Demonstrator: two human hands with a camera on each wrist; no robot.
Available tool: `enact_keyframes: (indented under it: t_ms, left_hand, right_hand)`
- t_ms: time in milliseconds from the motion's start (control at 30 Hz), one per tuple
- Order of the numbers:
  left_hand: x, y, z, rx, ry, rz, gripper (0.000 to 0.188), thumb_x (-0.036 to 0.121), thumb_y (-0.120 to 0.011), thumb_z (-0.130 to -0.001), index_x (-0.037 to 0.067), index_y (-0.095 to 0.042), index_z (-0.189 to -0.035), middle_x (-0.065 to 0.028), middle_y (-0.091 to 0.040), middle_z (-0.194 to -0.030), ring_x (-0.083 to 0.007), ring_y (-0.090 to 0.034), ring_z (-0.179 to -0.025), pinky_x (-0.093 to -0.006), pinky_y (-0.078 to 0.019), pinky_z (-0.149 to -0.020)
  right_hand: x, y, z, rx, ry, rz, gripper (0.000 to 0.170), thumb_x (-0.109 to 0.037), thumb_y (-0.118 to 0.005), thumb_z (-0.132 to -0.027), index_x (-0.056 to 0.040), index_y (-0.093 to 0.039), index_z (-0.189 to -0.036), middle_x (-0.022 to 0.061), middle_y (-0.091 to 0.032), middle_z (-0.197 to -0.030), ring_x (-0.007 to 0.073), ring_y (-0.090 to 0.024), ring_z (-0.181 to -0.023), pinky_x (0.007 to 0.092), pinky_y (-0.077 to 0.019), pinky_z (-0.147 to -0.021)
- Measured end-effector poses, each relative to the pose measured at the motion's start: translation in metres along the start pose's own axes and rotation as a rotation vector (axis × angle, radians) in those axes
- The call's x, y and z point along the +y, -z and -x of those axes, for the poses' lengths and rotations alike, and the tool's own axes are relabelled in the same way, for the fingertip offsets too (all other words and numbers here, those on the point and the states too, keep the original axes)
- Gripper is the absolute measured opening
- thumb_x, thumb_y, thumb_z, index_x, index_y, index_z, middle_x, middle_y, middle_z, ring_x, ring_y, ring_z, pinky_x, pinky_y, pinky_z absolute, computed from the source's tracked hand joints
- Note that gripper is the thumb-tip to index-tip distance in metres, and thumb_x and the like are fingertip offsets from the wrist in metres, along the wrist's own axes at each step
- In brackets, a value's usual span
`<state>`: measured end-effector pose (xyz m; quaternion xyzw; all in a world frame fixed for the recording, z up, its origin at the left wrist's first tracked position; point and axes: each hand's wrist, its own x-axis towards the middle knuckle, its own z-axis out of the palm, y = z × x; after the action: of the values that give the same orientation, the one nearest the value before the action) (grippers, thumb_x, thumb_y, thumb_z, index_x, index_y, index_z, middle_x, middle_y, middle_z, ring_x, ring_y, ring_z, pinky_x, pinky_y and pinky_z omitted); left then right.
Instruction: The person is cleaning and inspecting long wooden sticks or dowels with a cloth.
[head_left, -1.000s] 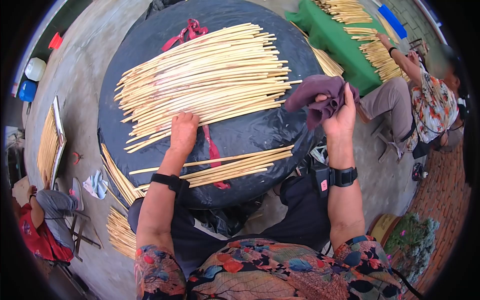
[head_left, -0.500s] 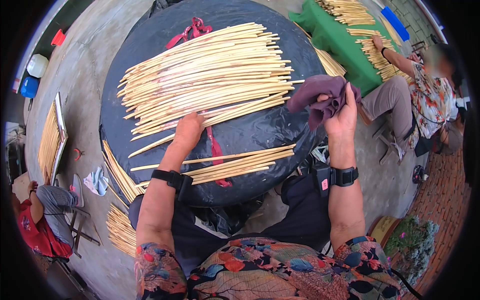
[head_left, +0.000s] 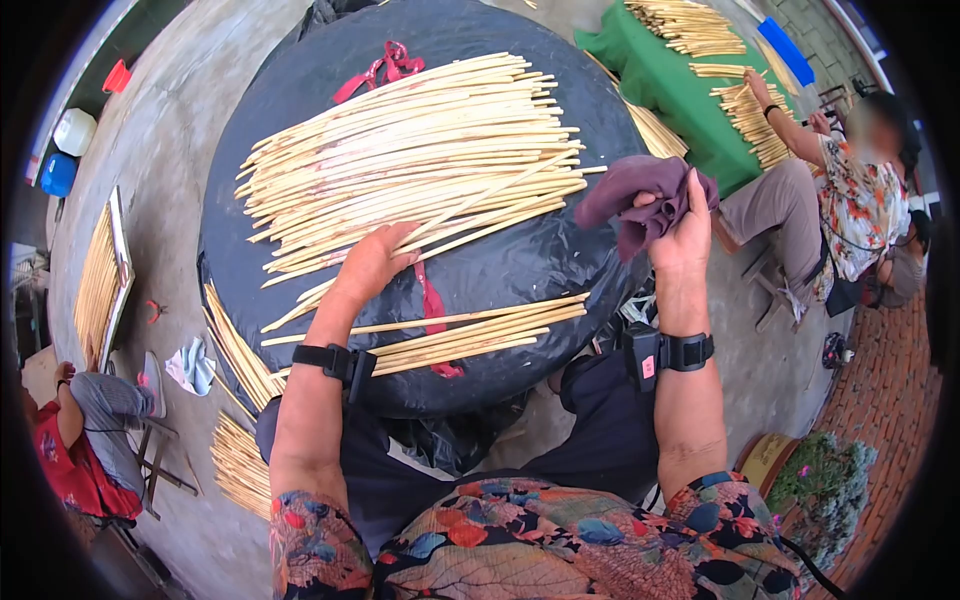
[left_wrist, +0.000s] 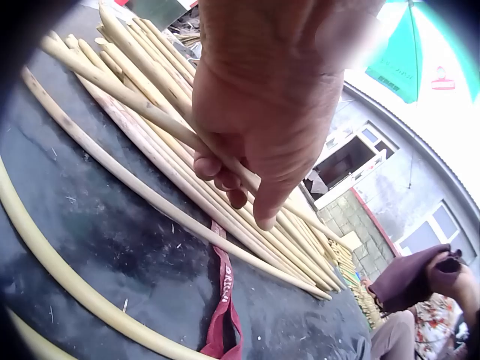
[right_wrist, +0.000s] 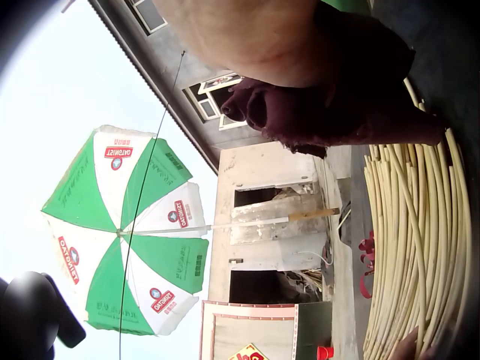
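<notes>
In the head view, my left hand is at the near edge of a broad pile of pale peeled sticks. It pinches one stick between thumb and curled fingers, as the left wrist view shows. That stick slants across the nearest ones in the pile. My right hand holds a bunched purple cloth beyond the pile's right end. Folds of the cloth hide part of its fingers. Closer to my lap lies a smaller row of sticks, apart from the pile.
Black plastic covers the round table. A red ribbon runs under the sticks, with another red ribbon end at the far side. To the right, a seated person handles sticks on a green-covered table. Another person sits at left.
My left hand drew back slightly from the pile, shifted toward me, then slid a little left, and a stick in it now slants over others. The right hand and cloth have barely moved.
</notes>
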<state>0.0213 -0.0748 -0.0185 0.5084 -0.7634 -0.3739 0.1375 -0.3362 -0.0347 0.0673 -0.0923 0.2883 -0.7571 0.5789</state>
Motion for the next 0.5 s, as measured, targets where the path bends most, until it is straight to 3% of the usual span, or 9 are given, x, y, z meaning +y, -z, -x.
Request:
enact_keyframes:
  t_ms: [33, 167, 300, 333, 367, 433, 467, 500]
  left_hand:
    - [-0.006, -0.003, -0.001, 0.04, -0.099, -0.139, 0.037, 0.012, -0.061, -0.075, 0.01, -0.051, -0.111, -0.0151, -0.056, -0.101, -0.0288, -0.053, -0.094, -0.0335, -0.0418, -0.078]
    - [0.004, 0.002, 0.003, 0.024, -0.091, -0.221, 0.033, 0.017, -0.056, -0.08, 0.011, -0.051, -0.111, -0.0162, -0.052, -0.096, -0.0349, -0.052, -0.089, -0.0394, -0.0424, -0.076]
    - [-0.005, -0.001, -0.001, 0.047, -0.16, -0.16, 0.028, 0.011, -0.054, -0.079, 0.007, -0.052, -0.107, -0.0175, -0.052, -0.093, -0.0361, -0.051, -0.088, -0.04, -0.0422, -0.074]
    - [-0.013, -0.003, -0.004, 0.069, -0.271, -0.13, 0.021, 0.01, -0.053, -0.08, 0.002, -0.055, -0.099, -0.0148, -0.053, -0.082, -0.0299, -0.054, -0.076, -0.036, -0.0435, -0.067]
    - [-0.005, -0.001, -0.002, 0.07, -0.278, -0.132, 0.021, 0.01, -0.053, -0.08, 0.002, -0.055, -0.099, -0.0148, -0.053, -0.082, -0.0299, -0.054, -0.076, -0.036, -0.0435, -0.067]
    - [0.02, 0.008, 0.004, -0.027, 0.005, 0.225, 0.015, 0.011, -0.053, -0.081, 0.0, -0.056, -0.091, -0.0093, -0.051, -0.069, -0.0193, -0.051, -0.062, -0.0304, -0.0419, -0.059]
    - [0.023, 0.013, 0.003, -0.11, 0.036, 0.196, 0.014, 0.01, -0.051, -0.085, 0.001, -0.058, -0.092, -0.0017, -0.055, -0.076, -0.0069, -0.047, -0.061, -0.0228, -0.0402, -0.053]
    - [0.027, 0.016, 0.003, -0.108, 0.027, 0.194, 0.014, 0.01, -0.051, -0.085, 0.001, -0.058, -0.092, -0.0017, -0.055, -0.076, -0.0069, -0.047, -0.061, -0.0228, -0.0402, -0.053]
  right_hand:
    - [-0.001, 0.001, -0.001, -0.004, 0.006, 0.002, 0.025, -0.027, -0.045, -0.089, -0.0039, -0.05, -0.099, 0.0104, -0.058, -0.082, 0.0248, -0.057, -0.062, 0.035, -0.0497, -0.055]
    - [0.0, 0.005, -0.003, 0.01, 0.019, 0.033, 0.024, -0.026, -0.045, -0.089, -0.0046, -0.05, -0.098, 0.0099, -0.058, -0.082, 0.024, -0.056, -0.063, 0.035, -0.049, -0.055]
    - [0.0, 0.002, -0.002, 0.058, 0.047, 0.022, 0.022, -0.025, -0.047, -0.088, -0.0054, -0.051, -0.096, 0.0085, -0.058, -0.083, 0.0219, -0.057, -0.065, 0.0335, -0.0478, -0.052]
    - [0.0, 0.001, -0.002, 0.078, 0.031, 0.037, 0.021, -0.025, -0.047, -0.088, -0.0053, -0.051, -0.096, 0.0083, -0.059, -0.083, 0.0217, -0.057, -0.065, 0.0335, -0.048, -0.051]
    - [0.002, -0.001, -0.001, 0.097, 0.014, 0.052, 0.021, -0.025, -0.047, -0.088, -0.0053, -0.051, -0.096, 0.0081, -0.059, -0.083, 0.0215, -0.058, -0.065, 0.0335, -0.0482, -0.051]
    - [0.009, 0.0, -0.001, 0.09, 0.017, 0.082, 0.02, -0.024, -0.048, -0.087, -0.0048, -0.051, -0.095, 0.0086, -0.059, -0.082, 0.0212, -0.059, -0.064, 0.0331, -0.0493, -0.05]
    - [0.013, -0.002, 0.0, 0.117, -0.008, 0.128, 0.021, -0.023, -0.049, -0.087, -0.0044, -0.052, -0.095, 0.009, -0.059, -0.082, 0.0213, -0.059, -0.064, 0.033, -0.0497, -0.049]
    - [0.017, -0.004, 0.001, 0.145, -0.033, 0.175, 0.021, -0.023, -0.05, -0.087, -0.004, -0.052, -0.095, 0.0094, -0.06, -0.081, 0.0213, -0.059, -0.063, 0.0329, -0.0501, -0.048]
